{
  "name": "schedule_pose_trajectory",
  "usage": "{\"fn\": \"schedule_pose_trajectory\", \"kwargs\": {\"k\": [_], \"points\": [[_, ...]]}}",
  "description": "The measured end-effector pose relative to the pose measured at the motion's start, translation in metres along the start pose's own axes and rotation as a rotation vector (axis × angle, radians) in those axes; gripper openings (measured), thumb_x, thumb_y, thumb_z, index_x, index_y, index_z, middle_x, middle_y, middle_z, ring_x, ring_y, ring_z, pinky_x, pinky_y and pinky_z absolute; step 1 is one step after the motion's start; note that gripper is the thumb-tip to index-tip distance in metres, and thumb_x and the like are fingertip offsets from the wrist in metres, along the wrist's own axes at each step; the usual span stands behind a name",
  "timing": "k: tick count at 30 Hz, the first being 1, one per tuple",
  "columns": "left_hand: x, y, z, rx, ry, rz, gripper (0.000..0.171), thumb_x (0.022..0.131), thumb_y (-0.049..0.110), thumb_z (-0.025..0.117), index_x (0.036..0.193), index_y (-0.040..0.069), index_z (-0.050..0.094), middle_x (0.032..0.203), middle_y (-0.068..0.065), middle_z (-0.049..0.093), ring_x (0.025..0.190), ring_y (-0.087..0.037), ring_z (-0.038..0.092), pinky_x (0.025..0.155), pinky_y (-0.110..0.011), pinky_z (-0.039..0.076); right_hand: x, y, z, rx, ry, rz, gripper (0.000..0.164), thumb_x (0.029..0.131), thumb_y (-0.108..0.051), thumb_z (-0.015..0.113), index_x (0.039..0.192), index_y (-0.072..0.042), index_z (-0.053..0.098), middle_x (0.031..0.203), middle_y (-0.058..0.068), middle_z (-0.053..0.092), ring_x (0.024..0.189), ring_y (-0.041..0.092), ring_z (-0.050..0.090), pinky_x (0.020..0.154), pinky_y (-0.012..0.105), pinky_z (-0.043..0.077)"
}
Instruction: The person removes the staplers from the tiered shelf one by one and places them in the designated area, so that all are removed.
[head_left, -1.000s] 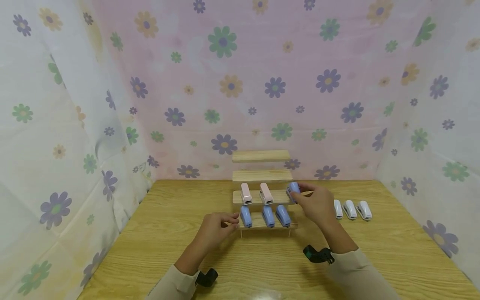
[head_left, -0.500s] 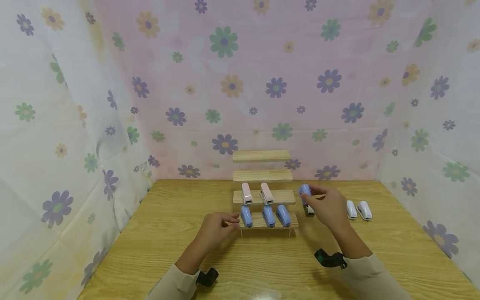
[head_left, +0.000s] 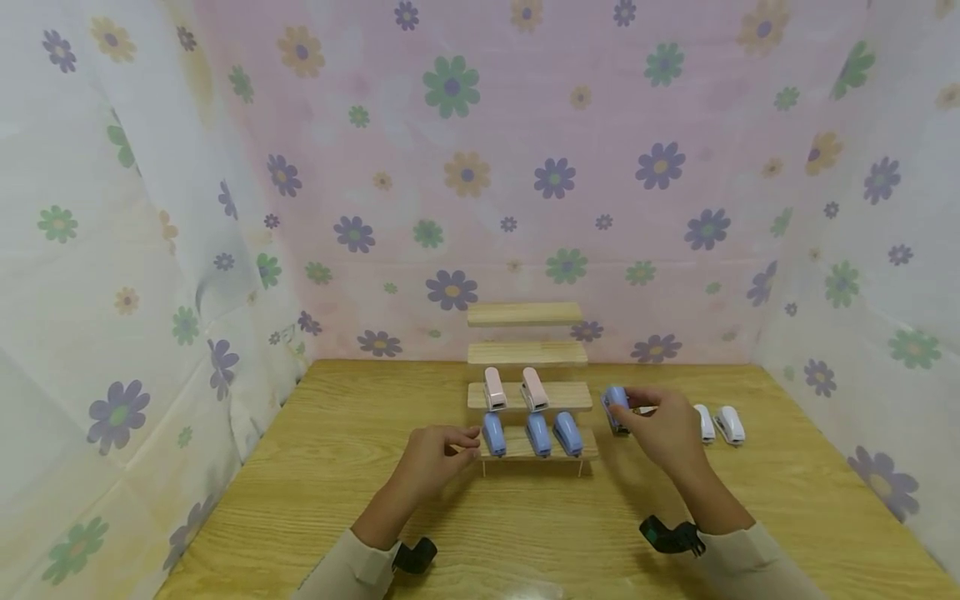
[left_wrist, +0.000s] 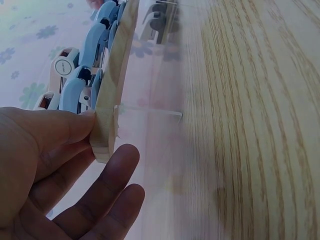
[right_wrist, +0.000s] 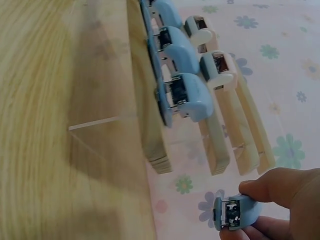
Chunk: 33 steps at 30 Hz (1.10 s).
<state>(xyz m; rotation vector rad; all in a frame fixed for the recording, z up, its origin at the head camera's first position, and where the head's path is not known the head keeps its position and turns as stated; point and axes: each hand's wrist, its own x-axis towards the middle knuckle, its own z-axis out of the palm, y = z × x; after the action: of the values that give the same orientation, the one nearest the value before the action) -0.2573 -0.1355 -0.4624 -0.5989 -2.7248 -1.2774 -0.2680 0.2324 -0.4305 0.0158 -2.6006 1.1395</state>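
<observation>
My right hand (head_left: 667,432) pinches a small blue stapler (head_left: 615,398) between thumb and fingers, just right of a tiered wooden rack (head_left: 532,397). In the right wrist view the held stapler (right_wrist: 249,210) shows its dark open end. Whether it touches the table I cannot tell. At the rack's left end my left hand (head_left: 433,458) holds the tip of the lowest shelf (left_wrist: 106,127) with thumb and forefinger, the other fingers apart from it. Several blue staplers (head_left: 537,433) sit on that shelf. Two pink staplers (head_left: 533,389) occupy the shelf above, left and middle.
White staplers (head_left: 729,425) lie on the wooden table (head_left: 360,400) to the right, one mostly hidden behind my right hand. The two top shelves (head_left: 525,314) bear nothing. Clear supports (right_wrist: 95,122) hold up the rack. Flowered cloth (head_left: 495,133) surrounds the table.
My right hand has carried the blue stapler rightward off the right end of the second shelf, then lowered it beside the rack. The left hand has kept its place.
</observation>
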Motion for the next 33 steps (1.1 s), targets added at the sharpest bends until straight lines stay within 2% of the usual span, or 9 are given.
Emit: {"fn": "schedule_pose_trajectory", "kwargs": {"k": [12,19,23,33], "points": [[-0.001,-0.002,0.001,-0.006,-0.003,-0.009,0.018,0.096,0.021,0.076,0.108,0.008,0.082,0.129,-0.002,0.073,0.101,-0.023,0.073,0.073,-0.023,0.058,-0.006,0.017,0.008,-0.07,-0.035,-0.042,0.045,0.092,-0.035,0.079,0.124,-0.003,0.075,0.104,0.011,0.078,0.095,0.033,0.073,0.059,0.028,0.057],[0.0,-0.001,0.001,-0.003,-0.002,-0.008,0.017,0.096,0.021,0.076,0.107,0.009,0.082,0.129,-0.001,0.073,0.102,-0.023,0.073,0.074,-0.024,0.058,-0.009,0.019,0.009,-0.066,-0.113,0.053,0.046,0.092,-0.037,0.079,0.121,-0.002,0.075,0.11,0.018,0.077,0.092,0.028,0.073,0.066,0.036,0.059],[0.0,-0.002,0.002,-0.002,-0.002,-0.001,0.017,0.096,0.021,0.076,0.107,0.009,0.083,0.128,0.0,0.074,0.103,-0.023,0.073,0.074,-0.023,0.058,-0.01,0.022,0.01,-0.074,-0.129,0.074,0.045,0.09,-0.035,0.08,0.119,-0.001,0.076,0.109,0.019,0.077,0.09,0.028,0.073,0.069,0.039,0.06],[0.001,-0.001,0.001,0.0,0.007,-0.006,0.015,0.095,0.018,0.077,0.106,0.009,0.083,0.126,-0.001,0.075,0.11,-0.025,0.072,0.076,-0.023,0.058,-0.007,0.032,0.019,-0.036,-0.172,0.126,0.042,0.09,-0.032,0.081,0.117,0.0,0.076,0.106,0.014,0.078,0.085,0.02,0.073,0.065,0.033,0.058]]}}
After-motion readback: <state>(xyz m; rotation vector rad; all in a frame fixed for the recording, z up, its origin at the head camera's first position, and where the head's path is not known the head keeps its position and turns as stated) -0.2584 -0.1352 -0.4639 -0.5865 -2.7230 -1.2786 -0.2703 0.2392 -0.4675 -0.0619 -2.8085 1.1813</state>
